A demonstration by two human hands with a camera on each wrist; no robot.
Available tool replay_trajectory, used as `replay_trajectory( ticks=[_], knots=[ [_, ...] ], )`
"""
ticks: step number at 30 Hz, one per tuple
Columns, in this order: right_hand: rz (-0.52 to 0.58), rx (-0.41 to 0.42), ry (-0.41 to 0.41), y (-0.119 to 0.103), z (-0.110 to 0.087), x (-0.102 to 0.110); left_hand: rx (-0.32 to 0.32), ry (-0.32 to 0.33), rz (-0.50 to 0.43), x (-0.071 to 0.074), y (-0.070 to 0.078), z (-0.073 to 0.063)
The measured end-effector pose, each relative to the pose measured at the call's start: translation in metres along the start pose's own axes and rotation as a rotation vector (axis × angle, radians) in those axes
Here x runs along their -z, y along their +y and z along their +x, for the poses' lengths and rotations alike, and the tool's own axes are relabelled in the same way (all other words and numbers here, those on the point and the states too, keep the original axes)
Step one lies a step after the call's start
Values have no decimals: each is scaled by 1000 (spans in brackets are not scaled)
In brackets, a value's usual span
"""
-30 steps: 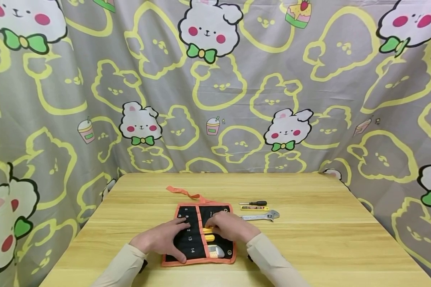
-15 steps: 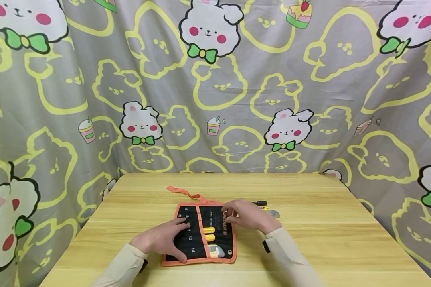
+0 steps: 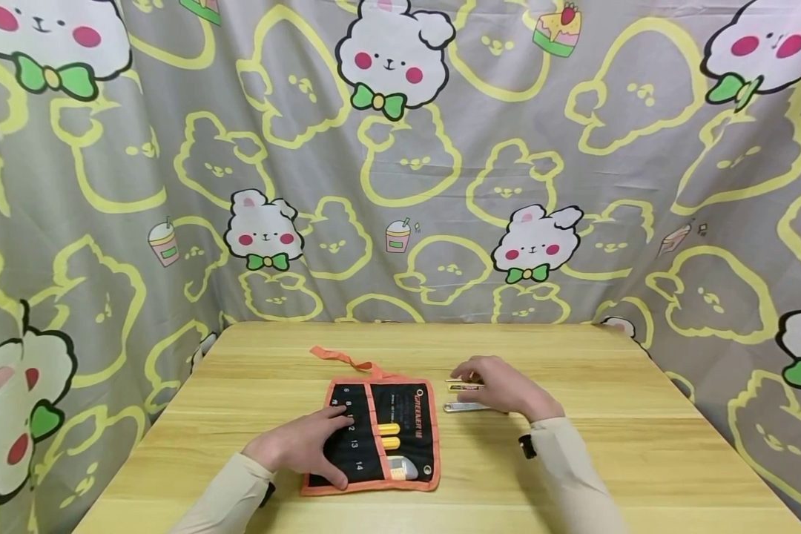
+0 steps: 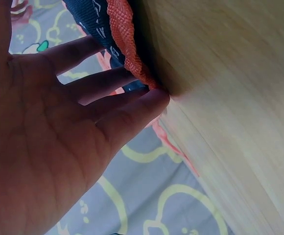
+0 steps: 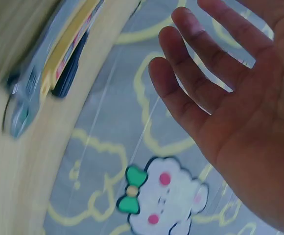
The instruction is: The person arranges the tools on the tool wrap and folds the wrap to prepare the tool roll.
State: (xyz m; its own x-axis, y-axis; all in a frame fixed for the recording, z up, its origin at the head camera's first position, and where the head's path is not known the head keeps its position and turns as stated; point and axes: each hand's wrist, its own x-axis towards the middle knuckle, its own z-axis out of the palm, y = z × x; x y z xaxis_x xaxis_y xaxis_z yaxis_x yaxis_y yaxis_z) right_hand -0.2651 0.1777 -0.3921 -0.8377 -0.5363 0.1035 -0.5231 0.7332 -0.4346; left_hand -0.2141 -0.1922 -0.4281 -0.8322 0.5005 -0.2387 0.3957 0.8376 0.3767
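A black tool roll [image 3: 400, 408] with orange trim lies unfolded on the table. My left hand [image 3: 300, 445] rests on its numbered left half, fingers spread, and the left wrist view shows the fingertips along the orange edge [image 4: 125, 39]. Two yellow handles [image 3: 389, 436] and a grey-and-yellow utility knife [image 3: 402, 468] stick out of the roll's pockets. To the right, my right hand [image 3: 507, 389] hovers over an adjustable wrench [image 5: 29, 93], a flat yellow packet [image 5: 63, 54] and a black-handled screwdriver [image 5: 72, 73]. In the right wrist view its fingers are loosely extended, holding nothing.
An orange tie strap [image 3: 340, 357] trails from the roll's back edge over the wooden table [image 3: 607, 445]. Behind and at both sides hangs a grey curtain [image 3: 427, 170] printed with cartoon figures.
My right hand has left the yellow handles in the roll and moved right, across the roll's edge, to over the loose tools. The left hand has stayed in place.
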Motion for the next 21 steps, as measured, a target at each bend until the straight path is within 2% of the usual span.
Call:
replay_trajectory(
  ticks=[5, 10, 15, 21],
  knots=[
    [4, -68, 17, 18, -9, 10, 4, 0, -3, 0, 0, 0],
    [11, -76, 15, 35, -16, 15, 13, -5, 0, -1, 0, 1],
    [1, -81, -5, 49, -20, 12, 20, -9, -3, -1, 1, 0],
    [46, -150, -53, 58, -22, 5, 33, -13, 2, 1, 3, 0]
  ],
)
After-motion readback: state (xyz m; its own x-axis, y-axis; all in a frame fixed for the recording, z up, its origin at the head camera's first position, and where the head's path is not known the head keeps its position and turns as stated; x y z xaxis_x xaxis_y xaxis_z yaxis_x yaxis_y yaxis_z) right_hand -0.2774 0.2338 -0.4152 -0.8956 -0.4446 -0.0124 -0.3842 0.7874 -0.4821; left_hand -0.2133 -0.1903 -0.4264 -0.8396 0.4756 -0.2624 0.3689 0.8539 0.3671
